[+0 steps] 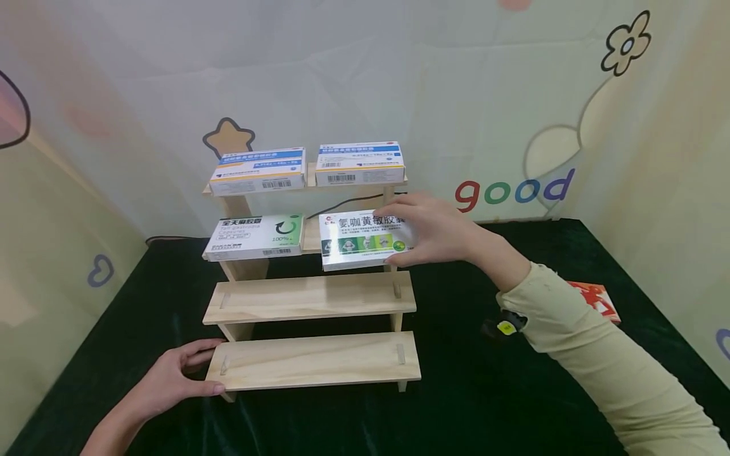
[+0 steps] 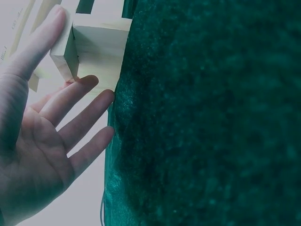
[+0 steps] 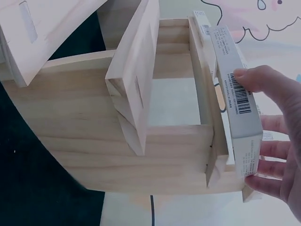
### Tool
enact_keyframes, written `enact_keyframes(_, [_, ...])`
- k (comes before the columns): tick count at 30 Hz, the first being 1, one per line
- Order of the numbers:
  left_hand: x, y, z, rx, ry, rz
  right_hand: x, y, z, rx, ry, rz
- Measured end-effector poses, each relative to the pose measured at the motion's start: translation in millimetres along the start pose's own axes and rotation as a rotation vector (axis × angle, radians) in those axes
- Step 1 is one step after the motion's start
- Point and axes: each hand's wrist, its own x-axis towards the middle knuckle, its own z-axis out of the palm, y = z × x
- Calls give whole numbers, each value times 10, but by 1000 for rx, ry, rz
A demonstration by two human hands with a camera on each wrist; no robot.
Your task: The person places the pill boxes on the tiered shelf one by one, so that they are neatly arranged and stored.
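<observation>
A tiered wooden display rack (image 1: 313,361) stands on dark green cloth. My right hand (image 1: 436,231) grips a white and green medicine box (image 1: 365,244) by its right end, at the second tier from the top. In the right wrist view the thumb presses the barcoded side of that medicine box (image 3: 235,94), with the fingers behind it. My left hand (image 1: 171,380) holds the left end of the bottom shelf, thumb at the front edge and fingers at the back. The left wrist view shows this hand (image 2: 47,136) with the shelf end between thumb and index finger, other fingers spread.
Left of the held box lies another white and green medicine box (image 1: 256,237). On the top tier are two blue and white boxes, one left (image 1: 259,171) and one right (image 1: 360,163). A red and white box (image 1: 595,301) lies on the cloth beyond my right sleeve. Behind hangs a printed curtain (image 1: 353,76).
</observation>
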Motion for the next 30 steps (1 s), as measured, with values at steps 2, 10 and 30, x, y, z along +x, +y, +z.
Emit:
enact_keyframes(2, [-6,2,4,-12,-1,-3,18,0,22,-2,-7,2])
enact_keyframes(10, [-8,6,-1,-20,3,7,86,12,89,10,25,1])
enact_keyframes(30, [-20,-9,4,-49,4,8,126,33,258,95,108,5])
